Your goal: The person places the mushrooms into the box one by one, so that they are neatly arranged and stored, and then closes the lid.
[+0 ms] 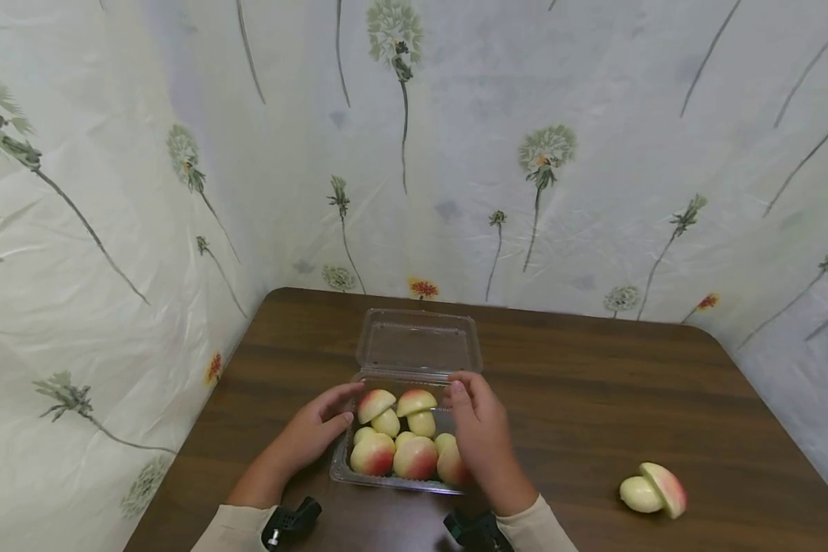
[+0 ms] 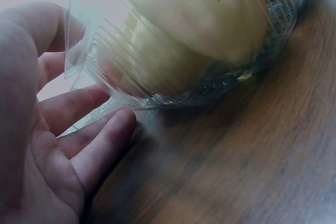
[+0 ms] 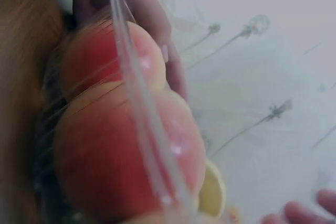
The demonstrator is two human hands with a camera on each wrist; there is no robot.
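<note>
- Clear plastic box (image 1: 414, 460) of apple pieces (image 1: 395, 452) sits near the tabletop's (image 1: 593, 399) front edge, lid (image 1: 419, 343) open.
- Left hand (image 1: 317, 429) rests relaxed, fingers straight against the box's left side.
- Right hand (image 1: 481, 437) lies along its right side; grip unclear.
- Two loose pieces (image 1: 654, 489) lie near the front right corner.

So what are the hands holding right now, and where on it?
Both are on the clear plastic container of peach halves. The left hand rests open against its left wall. The right hand is at its right rim; whether it grips cannot be told.

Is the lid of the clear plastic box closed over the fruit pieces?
No, the lid stands open behind the clear plastic box, and the fruit pieces lie uncovered.
</note>
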